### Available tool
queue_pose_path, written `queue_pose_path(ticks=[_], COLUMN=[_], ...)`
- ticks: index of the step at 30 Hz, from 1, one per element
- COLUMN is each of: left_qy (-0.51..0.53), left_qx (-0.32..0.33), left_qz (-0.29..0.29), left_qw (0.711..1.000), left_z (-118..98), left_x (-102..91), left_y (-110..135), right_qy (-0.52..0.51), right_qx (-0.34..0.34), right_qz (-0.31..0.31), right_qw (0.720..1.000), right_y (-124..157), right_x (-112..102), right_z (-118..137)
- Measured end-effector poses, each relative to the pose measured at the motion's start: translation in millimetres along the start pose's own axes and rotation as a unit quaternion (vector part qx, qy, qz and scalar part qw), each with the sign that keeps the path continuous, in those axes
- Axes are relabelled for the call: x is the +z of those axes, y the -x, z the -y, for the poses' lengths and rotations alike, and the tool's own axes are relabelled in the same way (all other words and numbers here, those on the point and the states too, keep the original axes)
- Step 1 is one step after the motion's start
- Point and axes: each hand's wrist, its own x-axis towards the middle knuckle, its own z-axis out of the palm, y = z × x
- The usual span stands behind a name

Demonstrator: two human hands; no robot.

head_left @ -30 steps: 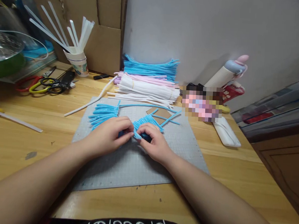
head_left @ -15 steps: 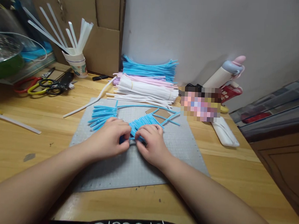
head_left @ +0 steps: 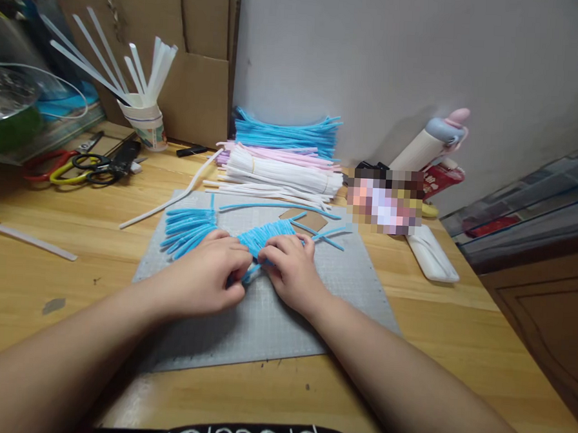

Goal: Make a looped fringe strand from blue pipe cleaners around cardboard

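Observation:
A woven strip of blue pipe cleaners lies on the grey cutting mat, its uncut strands fanning out at the left. My right hand is closed over the strip's near right side, fingers curled on it. Beside it, my left hand is curled in a pinch at the strip's left part; a short blue end shows between the two hands. What lies under the fingertips is mostly hidden. Loose blue ends cross over a piece of brown cardboard at the right, and one long blue pipe cleaner runs along behind.
Bundles of white and blue pipe cleaners lie against the wall. Scissors, a paper cup of white sticks and a yellow-handled glue stick are at left. A bottle and tissue pack stand right.
My left hand has turned and drawn slightly left and nearer, and the fanned blue strands have shifted left with it. A blue end between the hands now angles downward. My right hand stays nearly in place.

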Motion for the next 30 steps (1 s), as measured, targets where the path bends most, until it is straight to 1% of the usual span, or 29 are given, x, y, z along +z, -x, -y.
queue_pose_path(ticks=[5, 8, 10, 12, 15, 19, 25, 30], left_qy=[-0.008, -0.022, -0.030, -0.034, -0.031, -0.032, -0.085, -0.083], left_qx=[0.006, -0.009, -0.017, -0.015, -0.008, 0.008, 0.034, 0.046], left_qz=[-0.007, -0.026, -0.034, -0.029, -0.017, -0.008, 0.013, 0.001], left_qw=[1.000, 0.999, 0.999, 0.999, 0.999, 0.999, 0.996, 0.996], left_z=[-1, -1, -1, -2, -1, 8, 30, 33], left_x=[-1.2, -0.1, 0.8, 1.4, 0.5, -2.4, -1.1, 3.0], left_y=[1, 1, 0, 0, 0, 2, 4, 2], right_qy=[0.007, -0.016, -0.043, -0.071, -0.102, -0.106, -0.071, -0.047], right_qx=[0.003, -0.022, -0.055, -0.080, -0.077, -0.061, -0.080, -0.074], right_qz=[-0.008, -0.006, 0.003, 0.021, 0.043, 0.053, 0.071, 0.046], right_qw=[1.000, 1.000, 0.998, 0.994, 0.991, 0.991, 0.992, 0.995], right_y=[-2, 0, 2, 3, 3, 2, 1, 1], right_x=[-1, -3, -4, -4, -2, -1, -5, -6], right_z=[-4, -1, 2, 4, 6, 4, 2, -3])
